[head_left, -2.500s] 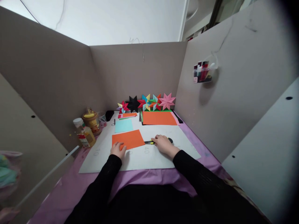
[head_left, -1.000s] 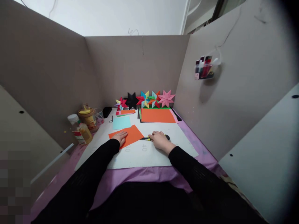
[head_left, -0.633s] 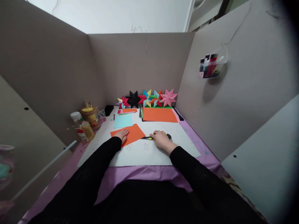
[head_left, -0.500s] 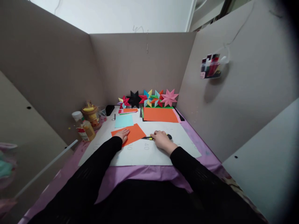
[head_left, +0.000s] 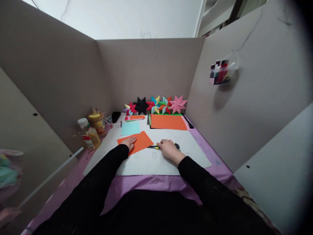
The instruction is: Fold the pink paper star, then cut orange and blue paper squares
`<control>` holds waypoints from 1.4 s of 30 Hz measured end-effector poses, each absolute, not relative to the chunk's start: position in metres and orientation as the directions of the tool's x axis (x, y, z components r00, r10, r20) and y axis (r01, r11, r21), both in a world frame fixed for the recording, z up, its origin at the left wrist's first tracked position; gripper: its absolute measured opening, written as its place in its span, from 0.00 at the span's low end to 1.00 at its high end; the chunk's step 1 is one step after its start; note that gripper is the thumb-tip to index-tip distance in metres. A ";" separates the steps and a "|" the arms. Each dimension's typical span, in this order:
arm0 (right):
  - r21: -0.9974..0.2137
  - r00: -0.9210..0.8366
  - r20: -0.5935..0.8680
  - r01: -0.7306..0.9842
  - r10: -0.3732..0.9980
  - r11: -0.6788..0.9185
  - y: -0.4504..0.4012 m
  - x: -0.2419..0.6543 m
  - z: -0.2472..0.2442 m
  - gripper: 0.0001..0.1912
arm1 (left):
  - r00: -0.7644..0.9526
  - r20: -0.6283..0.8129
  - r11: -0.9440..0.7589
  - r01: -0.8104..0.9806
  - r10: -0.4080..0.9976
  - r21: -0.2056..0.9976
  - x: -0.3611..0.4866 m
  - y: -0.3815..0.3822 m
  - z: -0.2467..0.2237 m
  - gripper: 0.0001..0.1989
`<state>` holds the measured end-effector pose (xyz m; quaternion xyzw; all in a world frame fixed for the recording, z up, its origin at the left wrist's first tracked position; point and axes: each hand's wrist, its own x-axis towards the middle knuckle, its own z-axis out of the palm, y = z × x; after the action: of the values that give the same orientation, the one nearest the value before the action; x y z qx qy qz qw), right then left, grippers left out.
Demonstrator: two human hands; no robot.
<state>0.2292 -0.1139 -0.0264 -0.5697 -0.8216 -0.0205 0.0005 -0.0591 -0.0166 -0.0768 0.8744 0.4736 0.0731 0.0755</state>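
**Hands on orange paper and a craft knife at a screened desk**

Head view: the left hand (head_left: 129, 142) lies flat, fingers stretched out and released, pressing on the near left part of a tilted square sheet of orange paper (head_left: 139, 141). That sheet rests on a large white cutting mat (head_left: 149, 160) marked with faint numbers, which covers most of a table spread with a purple cloth (head_left: 146, 184). The right hand (head_left: 168, 148) is curled over a yellow and black craft knife (head_left: 156, 147), fingers closed around its handle; the dark blade end points left and sits just beside the right corner of the orange sheet, and the black butt of the handle shows past the knuckles. Both arms wear black sleeves.

Behind the orange sheet, a light blue square of paper (head_left: 130, 128) lies flat on the mat, near it but apart. Further back and to the right sits a larger orange rectangular sheet (head_left: 168, 122) on top of a stack of coloured papers. Along the back panel stands a row of folded paper stars (head_left: 156, 105) in red, black, mixed colours and pink. At the left edge of the mat stand a white-capped glue bottle (head_left: 88, 137) and, just behind it, a brown jar with a yellow lid (head_left: 97, 122). Grey cardboard partitions (head_left: 61, 81) enclose the desk on three sides; a small clear holder of coloured items (head_left: 219, 72) hangs on the right one.
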 end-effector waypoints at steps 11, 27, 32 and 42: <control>0.042 -0.368 0.025 0.929 0.930 0.366 -0.117 0.223 -0.025 0.15 | 0.526 0.078 -0.530 0.825 0.847 0.195 -0.060 -0.014 -0.082 0.26; 0.045 -0.393 0.043 0.919 0.919 0.391 -0.117 0.217 -0.027 0.16 | 0.524 0.070 -0.527 0.827 0.849 0.196 -0.059 -0.016 -0.078 0.26; 0.051 -0.393 0.035 0.919 0.919 0.391 -0.116 0.211 -0.026 0.16 | 0.525 0.066 -0.527 0.826 0.848 0.200 -0.058 -0.017 -0.076 0.26; 0.050 -0.413 0.044 0.910 0.910 0.411 -0.119 0.209 -0.025 0.16 | 0.529 0.052 -0.528 0.826 0.847 0.199 -0.057 -0.020 -0.072 0.26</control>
<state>0.2094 -0.1186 -0.0254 -0.5418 -0.8398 -0.0328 0.0051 -0.0574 -0.0202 -0.0716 0.8711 0.4800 0.0714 0.0751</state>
